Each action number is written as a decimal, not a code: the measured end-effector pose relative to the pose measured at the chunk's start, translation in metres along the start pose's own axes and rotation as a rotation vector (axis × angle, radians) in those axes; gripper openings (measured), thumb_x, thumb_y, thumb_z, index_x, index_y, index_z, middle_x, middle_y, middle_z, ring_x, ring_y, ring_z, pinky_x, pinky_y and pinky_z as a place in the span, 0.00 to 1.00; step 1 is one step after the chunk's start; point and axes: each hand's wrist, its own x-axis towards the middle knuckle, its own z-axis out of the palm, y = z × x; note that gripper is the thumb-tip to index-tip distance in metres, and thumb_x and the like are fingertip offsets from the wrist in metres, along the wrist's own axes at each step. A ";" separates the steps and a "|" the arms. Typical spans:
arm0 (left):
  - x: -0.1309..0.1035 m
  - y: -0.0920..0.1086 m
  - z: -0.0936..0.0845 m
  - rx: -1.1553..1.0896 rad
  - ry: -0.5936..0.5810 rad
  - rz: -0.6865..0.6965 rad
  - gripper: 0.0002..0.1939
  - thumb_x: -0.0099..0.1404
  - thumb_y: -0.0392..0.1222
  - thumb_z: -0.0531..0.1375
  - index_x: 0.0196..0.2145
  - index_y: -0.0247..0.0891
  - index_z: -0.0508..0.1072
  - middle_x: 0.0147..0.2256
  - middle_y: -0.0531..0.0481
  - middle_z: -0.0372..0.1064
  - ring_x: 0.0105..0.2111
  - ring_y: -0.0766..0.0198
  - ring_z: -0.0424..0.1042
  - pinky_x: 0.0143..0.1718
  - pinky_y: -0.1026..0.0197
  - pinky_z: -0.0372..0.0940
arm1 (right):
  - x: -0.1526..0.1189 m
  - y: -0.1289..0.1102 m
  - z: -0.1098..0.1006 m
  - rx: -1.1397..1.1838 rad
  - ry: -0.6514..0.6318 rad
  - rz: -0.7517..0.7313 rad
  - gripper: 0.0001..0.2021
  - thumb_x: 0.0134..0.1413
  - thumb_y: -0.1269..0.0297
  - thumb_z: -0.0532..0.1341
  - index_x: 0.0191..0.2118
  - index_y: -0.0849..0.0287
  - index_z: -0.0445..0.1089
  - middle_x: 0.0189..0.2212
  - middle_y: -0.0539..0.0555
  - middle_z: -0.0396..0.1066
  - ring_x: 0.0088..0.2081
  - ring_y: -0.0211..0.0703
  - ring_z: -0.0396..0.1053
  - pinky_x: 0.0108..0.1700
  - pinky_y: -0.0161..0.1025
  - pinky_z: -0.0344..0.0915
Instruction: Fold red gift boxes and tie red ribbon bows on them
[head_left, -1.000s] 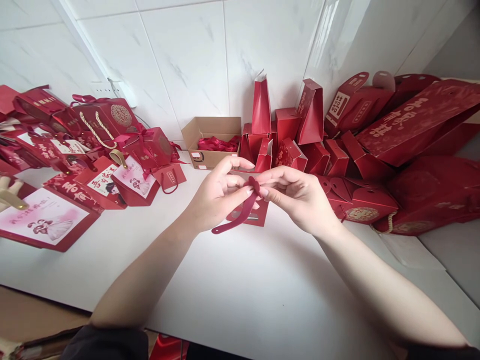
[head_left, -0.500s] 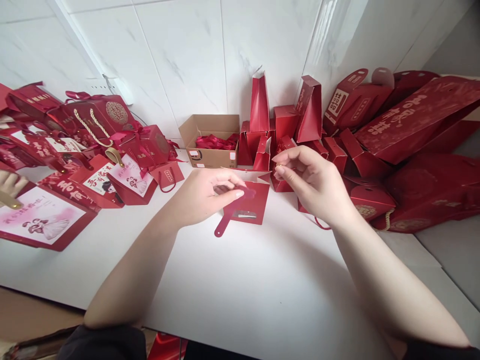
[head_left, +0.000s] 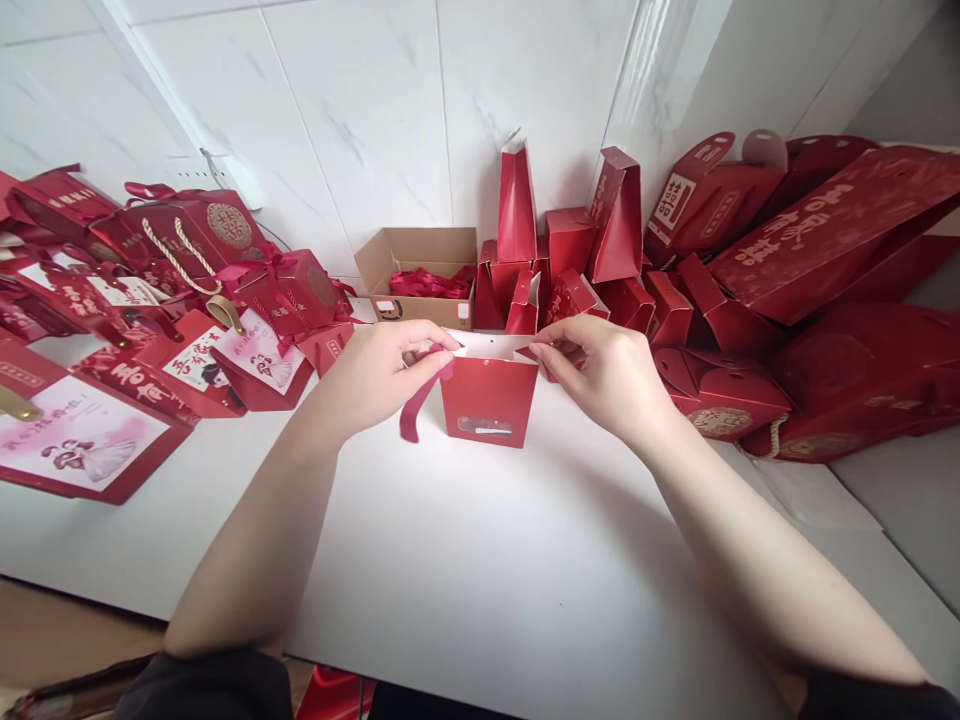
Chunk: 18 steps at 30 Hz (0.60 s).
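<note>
A small red paper gift box (head_left: 489,395) stands upright on the white table in front of me, its top open and a cut-out window low on its front. My left hand (head_left: 375,375) is closed on a dark red strap (head_left: 418,408), which hangs down beside the box's left side; those fingertips are at the top left corner. At the opposite top corner, the thumb and fingers of my right hand (head_left: 611,370) pinch the box's side edge. Whether a small fastener is also between those fingers, I cannot tell.
A cardboard carton (head_left: 424,308) holding red straps stands behind the box. Several red boxes (head_left: 616,225) are stacked toward the wall and right. Decorated gift boxes (head_left: 262,360) crowd the left, one with a pink-and-white picture panel (head_left: 82,430) nearest.
Both hands have come to the gift box's top corners. The strap has swung to the box's left side, uncovering its front. Another person's hand at the far left has gone from view.
</note>
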 end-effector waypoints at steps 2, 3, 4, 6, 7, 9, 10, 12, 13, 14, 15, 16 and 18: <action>0.002 -0.003 0.002 0.023 0.076 -0.015 0.10 0.66 0.47 0.58 0.34 0.43 0.78 0.28 0.52 0.76 0.23 0.64 0.71 0.23 0.64 0.59 | 0.001 0.006 0.006 -0.040 0.063 0.002 0.05 0.58 0.64 0.62 0.38 0.59 0.73 0.32 0.54 0.74 0.28 0.42 0.72 0.32 0.40 0.70; 0.002 -0.004 0.002 0.045 0.107 -0.026 0.10 0.65 0.47 0.58 0.32 0.42 0.77 0.26 0.52 0.75 0.22 0.64 0.70 0.23 0.63 0.59 | 0.001 0.009 0.008 -0.048 0.078 0.002 0.06 0.57 0.64 0.63 0.39 0.59 0.73 0.33 0.55 0.75 0.28 0.42 0.72 0.33 0.41 0.70; 0.003 -0.005 0.002 0.069 0.136 -0.034 0.11 0.65 0.48 0.59 0.30 0.42 0.76 0.24 0.53 0.74 0.21 0.65 0.68 0.22 0.63 0.58 | 0.001 0.011 0.010 -0.049 0.086 0.003 0.07 0.56 0.63 0.64 0.39 0.60 0.73 0.33 0.56 0.75 0.29 0.43 0.72 0.33 0.42 0.71; 0.003 -0.006 0.001 0.100 0.181 -0.043 0.11 0.64 0.48 0.59 0.29 0.41 0.75 0.22 0.53 0.72 0.19 0.66 0.65 0.21 0.63 0.56 | 0.002 0.012 0.013 -0.038 0.079 0.023 0.08 0.56 0.64 0.64 0.40 0.60 0.73 0.34 0.56 0.76 0.29 0.43 0.73 0.34 0.42 0.71; 0.003 -0.006 0.002 0.105 0.185 -0.046 0.10 0.64 0.48 0.59 0.30 0.41 0.75 0.22 0.54 0.72 0.18 0.66 0.64 0.20 0.64 0.54 | 0.003 0.012 0.012 -0.026 0.070 0.040 0.09 0.55 0.64 0.65 0.41 0.61 0.73 0.34 0.56 0.76 0.29 0.43 0.73 0.34 0.42 0.71; 0.002 -0.005 0.004 0.100 0.132 -0.040 0.10 0.65 0.49 0.58 0.36 0.43 0.76 0.21 0.55 0.70 0.15 0.67 0.60 0.18 0.64 0.51 | 0.003 0.008 0.010 0.010 0.035 0.077 0.09 0.53 0.63 0.66 0.40 0.61 0.74 0.35 0.56 0.77 0.29 0.42 0.73 0.34 0.41 0.71; 0.002 -0.004 0.006 0.096 0.083 -0.029 0.10 0.66 0.49 0.57 0.39 0.45 0.76 0.20 0.56 0.69 0.14 0.68 0.59 0.18 0.63 0.50 | 0.003 0.006 0.007 0.031 0.007 0.094 0.10 0.53 0.63 0.67 0.40 0.61 0.74 0.35 0.56 0.77 0.29 0.42 0.73 0.34 0.41 0.71; 0.002 -0.001 0.011 0.106 -0.006 0.016 0.11 0.67 0.48 0.55 0.38 0.46 0.77 0.19 0.56 0.66 0.14 0.68 0.57 0.18 0.63 0.49 | 0.003 0.000 0.001 0.065 -0.056 0.122 0.10 0.52 0.63 0.68 0.40 0.60 0.74 0.35 0.55 0.78 0.29 0.41 0.73 0.33 0.39 0.71; 0.002 0.000 0.014 0.128 -0.024 0.044 0.13 0.68 0.48 0.54 0.34 0.45 0.78 0.18 0.56 0.65 0.14 0.67 0.58 0.18 0.62 0.49 | 0.002 -0.003 -0.002 0.074 -0.087 0.131 0.09 0.52 0.63 0.68 0.39 0.59 0.74 0.35 0.54 0.78 0.29 0.40 0.73 0.32 0.38 0.70; 0.002 0.002 0.017 0.156 -0.025 0.068 0.16 0.69 0.48 0.53 0.29 0.44 0.77 0.17 0.55 0.63 0.14 0.67 0.58 0.18 0.62 0.49 | 0.002 -0.007 -0.005 0.077 -0.116 0.135 0.09 0.52 0.63 0.68 0.39 0.58 0.74 0.35 0.53 0.78 0.29 0.39 0.73 0.31 0.38 0.70; 0.002 0.003 0.019 0.185 -0.017 0.082 0.18 0.69 0.48 0.53 0.25 0.43 0.76 0.16 0.54 0.62 0.15 0.66 0.59 0.19 0.62 0.49 | 0.001 -0.010 -0.008 0.075 -0.140 0.135 0.08 0.51 0.63 0.68 0.38 0.58 0.74 0.35 0.52 0.78 0.29 0.39 0.73 0.31 0.37 0.69; 0.002 0.005 0.020 0.206 -0.010 0.086 0.19 0.69 0.48 0.53 0.23 0.43 0.75 0.16 0.54 0.62 0.15 0.66 0.60 0.19 0.62 0.49 | 0.000 -0.012 -0.011 0.065 -0.158 0.129 0.09 0.51 0.63 0.68 0.38 0.58 0.74 0.35 0.52 0.77 0.29 0.39 0.73 0.30 0.36 0.69; 0.000 0.009 0.018 0.199 -0.025 0.062 0.16 0.68 0.48 0.54 0.28 0.44 0.78 0.16 0.55 0.64 0.16 0.64 0.62 0.18 0.62 0.50 | -0.003 -0.018 -0.015 0.009 -0.180 0.088 0.09 0.51 0.64 0.68 0.40 0.57 0.73 0.36 0.52 0.77 0.30 0.40 0.73 0.30 0.36 0.68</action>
